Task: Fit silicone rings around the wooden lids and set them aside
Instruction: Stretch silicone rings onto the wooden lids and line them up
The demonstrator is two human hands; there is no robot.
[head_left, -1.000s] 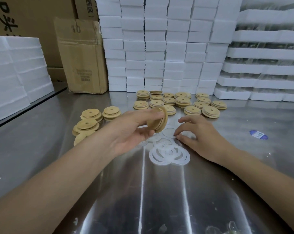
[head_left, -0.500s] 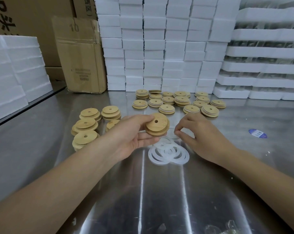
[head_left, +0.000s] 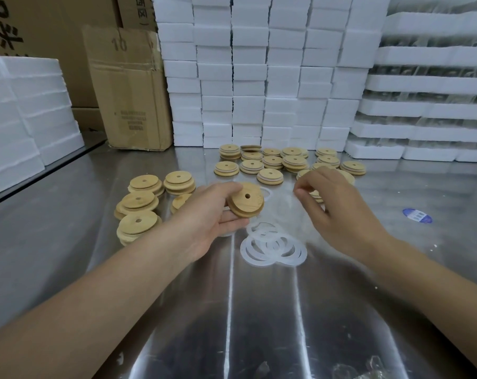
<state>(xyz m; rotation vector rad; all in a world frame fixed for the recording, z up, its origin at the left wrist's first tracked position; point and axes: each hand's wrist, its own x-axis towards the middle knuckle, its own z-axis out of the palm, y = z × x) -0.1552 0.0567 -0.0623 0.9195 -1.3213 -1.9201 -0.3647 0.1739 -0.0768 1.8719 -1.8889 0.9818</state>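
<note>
My left hand (head_left: 212, 212) holds one round wooden lid (head_left: 247, 199) with a centre hole, face up and slightly tilted, just above the steel table (head_left: 259, 310). To its right, my right hand (head_left: 338, 209) pinches a translucent silicone ring (head_left: 284, 206), blurred by motion, lifted between the two hands. A pile of white silicone rings (head_left: 273, 247) lies flat under and in front of the hands. Bare lids (head_left: 139, 203) sit in short stacks at the left. Several lids with white rings in their grooves (head_left: 273, 162) are grouped at the back.
White foam blocks (head_left: 259, 64) are stacked along the back, foam trays (head_left: 428, 86) at the right, more foam (head_left: 21, 113) at the left. A cardboard box (head_left: 130, 88) stands at the back left. A blue sticker (head_left: 417, 215) lies on the table at the right.
My left hand turned the lid from on edge to face up. My right hand rose off the ring pile with a ring pinched in its fingers.
</note>
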